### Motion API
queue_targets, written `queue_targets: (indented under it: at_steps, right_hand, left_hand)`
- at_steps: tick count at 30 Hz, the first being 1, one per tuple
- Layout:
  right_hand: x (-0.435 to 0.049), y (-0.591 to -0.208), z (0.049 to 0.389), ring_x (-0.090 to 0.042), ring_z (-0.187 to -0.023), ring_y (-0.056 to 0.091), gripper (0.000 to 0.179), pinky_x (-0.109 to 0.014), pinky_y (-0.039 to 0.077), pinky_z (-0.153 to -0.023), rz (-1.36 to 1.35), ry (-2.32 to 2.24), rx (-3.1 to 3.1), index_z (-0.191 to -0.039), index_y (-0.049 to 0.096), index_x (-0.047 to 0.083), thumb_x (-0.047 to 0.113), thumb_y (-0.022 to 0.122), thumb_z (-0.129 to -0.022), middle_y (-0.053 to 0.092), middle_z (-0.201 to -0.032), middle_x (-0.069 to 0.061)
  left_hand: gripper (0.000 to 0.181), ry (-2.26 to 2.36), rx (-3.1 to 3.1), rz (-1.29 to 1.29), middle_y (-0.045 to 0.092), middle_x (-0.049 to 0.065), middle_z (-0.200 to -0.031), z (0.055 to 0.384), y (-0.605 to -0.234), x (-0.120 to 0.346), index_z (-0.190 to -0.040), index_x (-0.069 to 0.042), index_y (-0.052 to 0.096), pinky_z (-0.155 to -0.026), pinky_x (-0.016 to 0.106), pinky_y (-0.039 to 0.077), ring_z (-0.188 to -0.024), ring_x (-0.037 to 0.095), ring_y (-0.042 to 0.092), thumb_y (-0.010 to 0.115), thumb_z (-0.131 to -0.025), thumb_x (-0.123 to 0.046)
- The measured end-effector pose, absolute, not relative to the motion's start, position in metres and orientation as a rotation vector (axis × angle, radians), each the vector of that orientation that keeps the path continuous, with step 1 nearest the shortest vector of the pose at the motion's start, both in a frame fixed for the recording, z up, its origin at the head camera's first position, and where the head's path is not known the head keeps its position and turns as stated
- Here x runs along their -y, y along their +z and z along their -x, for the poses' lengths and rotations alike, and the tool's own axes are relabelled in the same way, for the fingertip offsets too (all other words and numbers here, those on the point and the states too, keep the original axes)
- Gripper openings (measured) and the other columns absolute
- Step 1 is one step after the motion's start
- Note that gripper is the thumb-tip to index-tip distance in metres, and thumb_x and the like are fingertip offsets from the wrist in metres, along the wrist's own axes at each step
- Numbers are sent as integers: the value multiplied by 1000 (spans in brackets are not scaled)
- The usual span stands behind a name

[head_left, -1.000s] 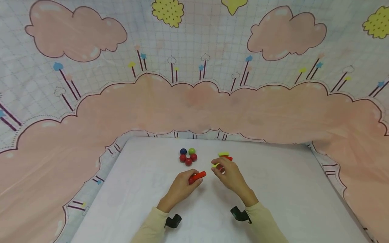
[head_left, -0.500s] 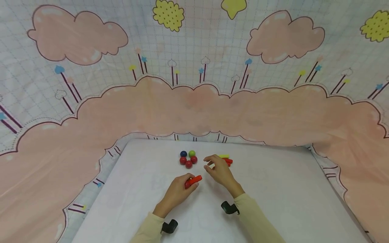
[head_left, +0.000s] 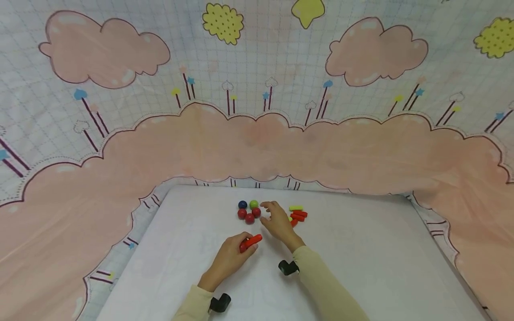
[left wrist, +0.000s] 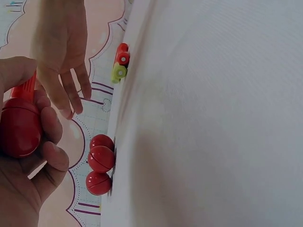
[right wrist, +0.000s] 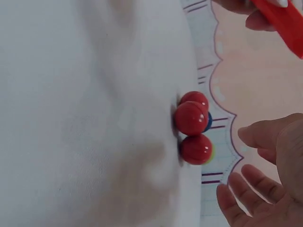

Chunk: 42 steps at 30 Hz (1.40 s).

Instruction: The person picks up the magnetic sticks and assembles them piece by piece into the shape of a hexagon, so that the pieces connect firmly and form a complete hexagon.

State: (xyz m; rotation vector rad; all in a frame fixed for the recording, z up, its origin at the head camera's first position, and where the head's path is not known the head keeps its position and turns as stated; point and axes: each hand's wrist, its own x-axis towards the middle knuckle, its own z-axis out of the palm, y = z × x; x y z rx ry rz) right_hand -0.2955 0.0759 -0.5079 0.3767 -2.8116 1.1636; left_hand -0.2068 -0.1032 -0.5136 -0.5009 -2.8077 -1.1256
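In the head view my left hand (head_left: 226,258) holds a red ball-and-handle piece (head_left: 251,242), shaped like a small maraca. Its seamed red ball (left wrist: 21,127) sits in the curled fingers, with the ridged red handle (left wrist: 26,90) near the thumb in the left wrist view. My right hand (head_left: 279,225) hovers just right of the ball cluster, fingers spread and holding nothing. That cluster has red balls (head_left: 250,218), a dark blue ball (head_left: 242,204) and a green ball (head_left: 254,203). Loose red handles (head_left: 299,214) and a yellow-green handle (head_left: 296,208) lie beyond the right hand.
A white-covered table (head_left: 361,258) spreads under both hands. Behind it hangs a cloth (head_left: 257,142) printed with pink clouds, draping down at the sides too. Black wrist cameras (head_left: 220,303) are strapped at both cuffs.
My right hand has moved left from beside the handles to the balls, uncovering the red handles. The left hand has drawn slightly left and down, still holding the red piece.
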Motion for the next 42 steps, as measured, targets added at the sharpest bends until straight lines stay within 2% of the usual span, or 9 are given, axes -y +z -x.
queue_targets:
  at_steps: [5, 11, 16, 30, 37, 42]
  right_hand:
    - [-68, -511, 307, -30, -124, 55, 47, -47, 49, -101, -323, 1193, 2889, -135, 55, 17, 16, 69, -91, 51, -140, -12]
    - [-64, -521, 315, -31, -132, 49, 49, -50, 43, -108, -305, 1205, 2950, -139, 52, 18, 14, 67, -93, 47, -144, -11]
    - [-62, -527, 315, -33, -130, 50, 47, -53, 43, -106, -296, 1206, 2985, -138, 56, 21, 12, 66, -92, 48, -142, -13]
    - [-57, -535, 317, -30, -126, 51, 51, -48, 46, -105, -341, 1100, 3024, -140, 54, 22, 11, 67, -92, 49, -141, -13]
    - [-59, -536, 315, -25, -116, 55, 38, -43, 49, -103, -374, 1072, 2981, -129, 58, 15, 9, 66, -92, 58, -128, -9]
    - [-62, -535, 311, -24, -109, 57, 37, -43, 50, -100, -377, 1069, 2961, -127, 59, 14, 10, 68, -91, 61, -121, -9]
  left_hand:
    - [23, -1139, 2810, 495, 51, -9, -72, 207, -514, 105, -110, -20, 65, -57, 19, 36, -69, 8, 46, 69, -92, -34]
    - [23, -1146, 2802, 499, 49, -9, -70, 207, -515, 106, -109, -20, 65, -55, 19, 35, -66, 7, 45, 68, -92, -35]
    - [25, -1166, 2822, 496, 49, -9, -70, 205, -519, 106, -110, -21, 64, -56, 19, 35, -67, 7, 45, 67, -92, -39]
    - [26, -1142, 2813, 508, 50, -9, -71, 204, -522, 105, -110, -20, 65, -56, 19, 36, -67, 6, 45, 67, -92, -38]
    - [24, -1129, 2806, 509, 47, -10, -69, 205, -522, 105, -108, -20, 65, -55, 19, 33, -65, 5, 43, 68, -91, -38]
    - [25, -1128, 2818, 496, 47, -9, -68, 205, -522, 106, -108, -20, 65, -55, 19, 33, -65, 6, 43, 68, -91, -39]
